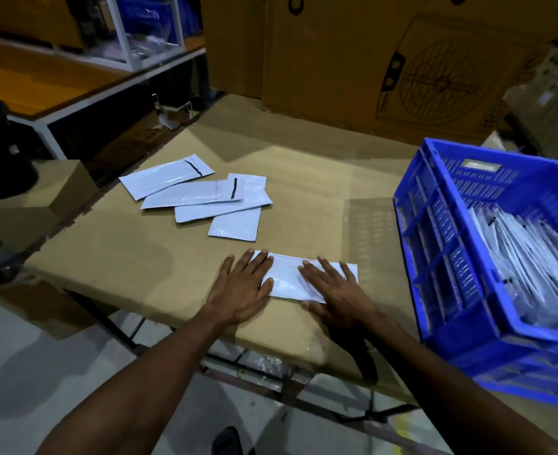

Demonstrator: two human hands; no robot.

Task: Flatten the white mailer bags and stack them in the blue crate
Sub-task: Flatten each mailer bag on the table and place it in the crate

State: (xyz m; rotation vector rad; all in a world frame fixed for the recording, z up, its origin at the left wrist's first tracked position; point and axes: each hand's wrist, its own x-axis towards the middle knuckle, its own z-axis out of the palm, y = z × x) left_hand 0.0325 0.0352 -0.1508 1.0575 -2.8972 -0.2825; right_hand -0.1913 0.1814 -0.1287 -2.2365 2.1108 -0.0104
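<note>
Mid-task. Both my hands are flat on one white mailer bag [290, 277] at the near edge of the worktop [139, 254]. Left hand [243, 285] has its fingers spread and straight, pressing the bag's left end. Right hand [333, 287] is the same on the right end, palm down, not gripping anything.

Done so far, judging by the scene: the blue crate [441, 257], to the right of the bag with its near part past the worktop's near edge, already holds a good number of white bags [527, 267], leaning rather than lying flat. Can't count them.

Left to do: this bag needs to go into the crate once it's flat. Four loose bags [205, 198] sit further back and to the left, overlapping each other, untouched by either hand. They already look fairly flat.

My guess is well past halfway, with five bags outstanding that I can see.
</note>
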